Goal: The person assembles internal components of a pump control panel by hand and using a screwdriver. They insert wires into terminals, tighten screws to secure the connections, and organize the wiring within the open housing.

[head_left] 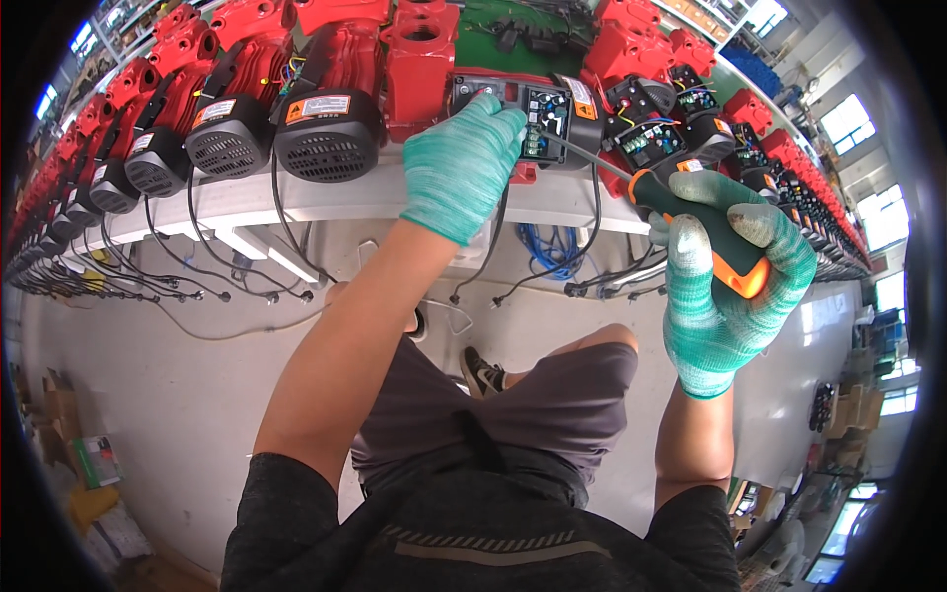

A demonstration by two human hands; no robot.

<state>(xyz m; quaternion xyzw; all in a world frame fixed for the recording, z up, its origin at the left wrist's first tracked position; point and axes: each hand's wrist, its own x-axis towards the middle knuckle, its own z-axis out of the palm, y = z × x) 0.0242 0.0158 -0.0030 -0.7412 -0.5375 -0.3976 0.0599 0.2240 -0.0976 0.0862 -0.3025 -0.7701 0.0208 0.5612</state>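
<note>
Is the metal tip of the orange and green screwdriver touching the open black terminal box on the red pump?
Touching. In the head view, the screwdriver, gripped in the right hand, runs its shaft into the terminal box, which the left hand steadies.

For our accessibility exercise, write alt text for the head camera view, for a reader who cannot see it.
A person in green knit gloves works on a red pump's open black terminal box: the left hand steadies it while the right hand holds an orange-and-green screwdriver, tip in the box. Rows of red pumps with black fan covers line the white bench.
</note>
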